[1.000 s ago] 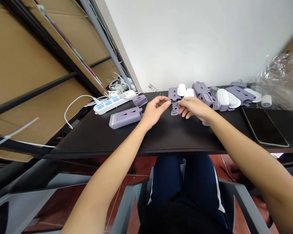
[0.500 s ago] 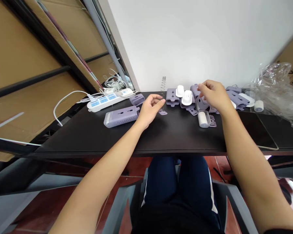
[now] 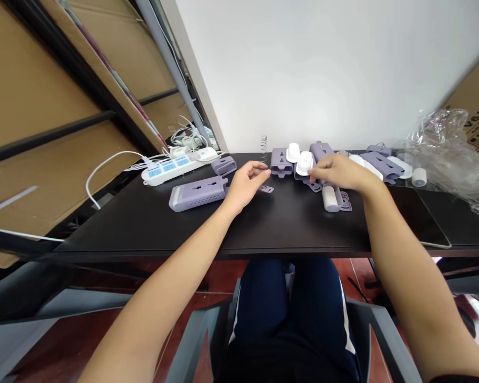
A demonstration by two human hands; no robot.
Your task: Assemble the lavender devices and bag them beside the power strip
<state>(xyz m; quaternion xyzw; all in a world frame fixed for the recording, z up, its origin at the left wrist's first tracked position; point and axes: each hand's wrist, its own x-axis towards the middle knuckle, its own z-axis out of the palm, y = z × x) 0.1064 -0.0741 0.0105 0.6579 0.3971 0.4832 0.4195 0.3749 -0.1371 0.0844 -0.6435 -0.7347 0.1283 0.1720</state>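
My left hand [image 3: 245, 183] is above the middle of the black table with thumb and fingers drawn together. A thin coil spring [image 3: 264, 148] rises from its fingertips, its lower end hidden behind them. Beside that hand lies a long purple perforated case [image 3: 197, 193] with a clear end, and a flat purple piece [image 3: 266, 189]. My right hand [image 3: 337, 171] is closed in a pinch, its fingertips at the edge of a white oval cap [image 3: 304, 163]. What the pinch holds, if anything, is hidden. Below it lies a white roll [image 3: 330, 199] in a clear-ended holder.
Several purple housings [image 3: 281, 161] and white caps [image 3: 292, 152] line the wall side. A white power strip [image 3: 175, 166] with cables stands at the left. On the right are a dark tablet [image 3: 417, 215], another white roll [image 3: 419, 177], crumpled clear plastic [image 3: 443, 149] and a cardboard box [image 3: 477, 114].
My right hand has moved left and down from above the purple housings to the white oval cap. The left hand and spring have dropped slightly. The view has tilted a little.
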